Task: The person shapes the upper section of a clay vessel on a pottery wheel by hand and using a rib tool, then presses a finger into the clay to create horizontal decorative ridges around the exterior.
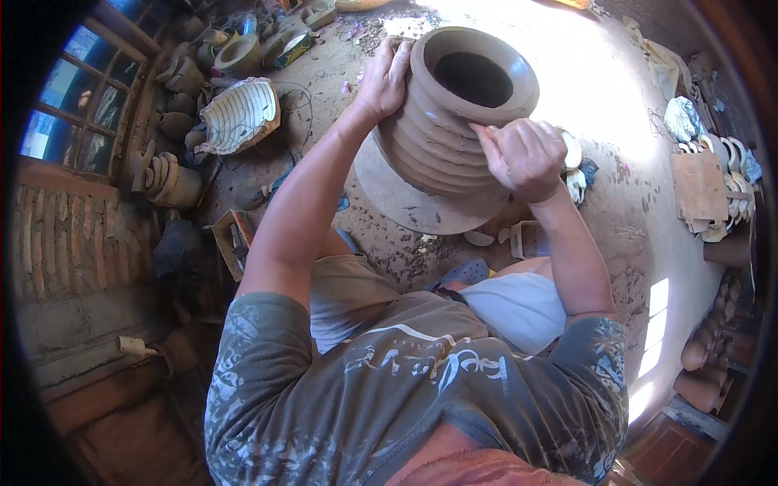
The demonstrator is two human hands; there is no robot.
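Note:
A large brown clay pot (454,121) with ridged sides and a wide round mouth stands on a round clay disc (405,202) in front of me. My left hand (385,77) lies flat against the pot's left side near the rim. My right hand (523,154) is closed into a loose fist with the fingers pressed on the ridges of the pot's right side; whether it holds a small tool cannot be seen.
A white ribbed mould half (239,113) and several clay pots (174,182) lie on the dirt floor at the left, under a window (85,89). Boards and white pieces (701,186) lie at the right. More pots (705,356) stand at the lower right.

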